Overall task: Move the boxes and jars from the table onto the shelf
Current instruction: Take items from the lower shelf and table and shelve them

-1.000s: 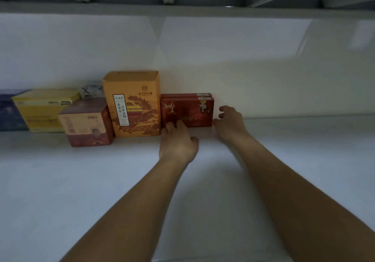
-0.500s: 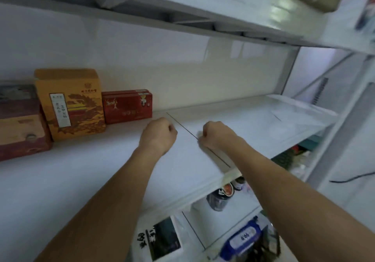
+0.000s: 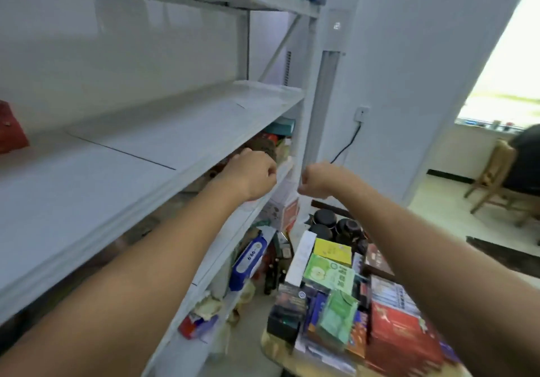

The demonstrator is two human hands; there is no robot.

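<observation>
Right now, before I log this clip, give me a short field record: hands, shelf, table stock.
left hand: fingers curled, empty, by the shelf's front edge
right hand: fingers curled, empty, beside the left
white metal shelf: red carton at left end
tan wooden table: crowded with boxes, including green apple-print box, flat red box; black-lidded dark jars at far end
task: table stock not yet shelved

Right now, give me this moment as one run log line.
left hand: fist, empty | right hand: fist, empty | shelf: red box far left | table: boxes, jars not yet moved
</observation>
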